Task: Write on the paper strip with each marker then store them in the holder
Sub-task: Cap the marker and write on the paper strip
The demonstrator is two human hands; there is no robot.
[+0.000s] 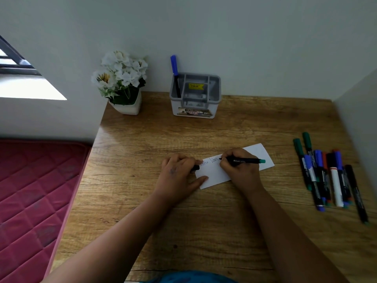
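Note:
A white paper strip (216,172) lies on the wooden desk (183,231) with handwriting along its top edge. My right hand (240,170) grips a black marker with a green end (246,160), its tip touching the paper after the written letters. My left hand (179,176) curls around a small dark cap (194,168), and its thumb rests on the strip's left end. A grey and white holder (195,97) stands at the back of the desk with one blue-capped marker (174,72) upright in its left compartment.
Several loose markers (330,176) in green, blue, red, white and black lie in a row at the desk's right side. A white pot of white flowers (122,84) stands at the back left. A red mattress (34,201) adjoins the desk's left edge.

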